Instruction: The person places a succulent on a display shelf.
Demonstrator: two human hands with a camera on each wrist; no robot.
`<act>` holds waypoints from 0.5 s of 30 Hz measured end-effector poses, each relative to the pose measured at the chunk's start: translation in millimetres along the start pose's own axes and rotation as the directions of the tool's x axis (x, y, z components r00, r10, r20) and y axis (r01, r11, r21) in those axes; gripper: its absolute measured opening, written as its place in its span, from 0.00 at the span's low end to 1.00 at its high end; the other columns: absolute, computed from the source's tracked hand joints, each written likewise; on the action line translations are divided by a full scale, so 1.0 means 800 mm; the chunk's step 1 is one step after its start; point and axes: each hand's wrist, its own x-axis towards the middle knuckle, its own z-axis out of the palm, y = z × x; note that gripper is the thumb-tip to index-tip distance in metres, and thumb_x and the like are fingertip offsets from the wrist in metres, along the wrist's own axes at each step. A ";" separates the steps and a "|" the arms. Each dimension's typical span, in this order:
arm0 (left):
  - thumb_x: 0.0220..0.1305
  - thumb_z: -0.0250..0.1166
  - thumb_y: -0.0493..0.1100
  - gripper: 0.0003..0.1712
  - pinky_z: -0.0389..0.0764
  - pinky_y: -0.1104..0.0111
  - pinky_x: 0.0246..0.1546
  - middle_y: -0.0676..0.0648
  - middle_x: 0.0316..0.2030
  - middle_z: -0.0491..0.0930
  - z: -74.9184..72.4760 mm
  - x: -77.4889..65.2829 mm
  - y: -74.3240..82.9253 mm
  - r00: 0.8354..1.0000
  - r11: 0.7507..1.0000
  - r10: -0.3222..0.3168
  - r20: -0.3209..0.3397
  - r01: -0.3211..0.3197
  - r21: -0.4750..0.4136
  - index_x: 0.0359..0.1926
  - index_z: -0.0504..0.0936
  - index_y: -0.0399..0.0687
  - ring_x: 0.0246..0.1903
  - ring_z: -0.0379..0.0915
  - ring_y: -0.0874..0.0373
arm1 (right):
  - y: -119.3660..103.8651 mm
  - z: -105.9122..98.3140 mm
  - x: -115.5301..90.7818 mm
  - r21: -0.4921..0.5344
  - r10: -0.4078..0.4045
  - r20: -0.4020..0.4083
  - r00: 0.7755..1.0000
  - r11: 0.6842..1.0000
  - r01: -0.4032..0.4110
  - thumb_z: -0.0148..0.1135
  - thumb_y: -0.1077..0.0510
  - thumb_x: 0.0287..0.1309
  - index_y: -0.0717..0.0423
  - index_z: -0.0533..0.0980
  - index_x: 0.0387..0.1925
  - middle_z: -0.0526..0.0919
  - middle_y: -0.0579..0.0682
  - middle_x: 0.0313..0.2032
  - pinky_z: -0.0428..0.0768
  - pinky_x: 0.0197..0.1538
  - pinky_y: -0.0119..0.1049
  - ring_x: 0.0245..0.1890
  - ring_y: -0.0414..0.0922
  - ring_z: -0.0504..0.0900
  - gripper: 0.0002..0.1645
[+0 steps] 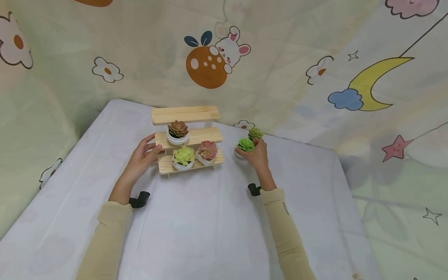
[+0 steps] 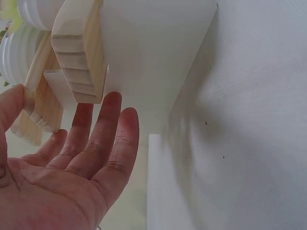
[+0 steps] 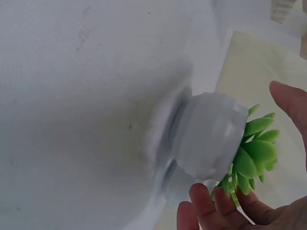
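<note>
A tiered wooden stand with three plank shelves is at the back left of the table. My left hand pinches the end of its middle plank, thumb on one side and fingertips on the other. A potted reddish-brown succulent sits on that shelf; a yellow-green one and a pink one are on the lowest. Over a bright green succulent in a white pot, my right hand spreads, thumb away from the pot, fingertips close to its other side.
Behind the bright green plant stands another green succulent, its pot partly hidden. A pale cloth covers the table. A printed fabric backdrop rises just behind the stand.
</note>
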 end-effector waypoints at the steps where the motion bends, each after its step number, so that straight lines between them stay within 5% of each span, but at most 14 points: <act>1: 0.73 0.52 0.58 0.44 0.68 0.46 0.60 0.29 0.68 0.60 0.000 0.000 0.000 1.000 1.000 -0.001 0.000 0.001 -0.003 0.78 0.42 0.48 0.64 0.64 0.35 | 0.002 0.001 0.001 0.009 0.004 0.005 1.000 1.000 -0.004 0.76 0.46 0.47 0.69 0.61 0.62 0.65 0.66 0.59 0.69 0.61 0.52 0.57 0.58 0.67 0.50; 15: 0.73 0.53 0.57 0.44 0.68 0.46 0.60 0.29 0.67 0.61 -0.001 -0.001 0.000 1.000 1.000 0.005 -0.006 -0.005 -0.007 0.77 0.43 0.47 0.64 0.65 0.35 | 0.016 0.014 0.008 -0.035 0.021 0.034 0.999 0.999 -0.020 0.73 0.51 0.52 0.72 0.58 0.68 0.65 0.70 0.64 0.67 0.65 0.55 0.65 0.63 0.65 0.51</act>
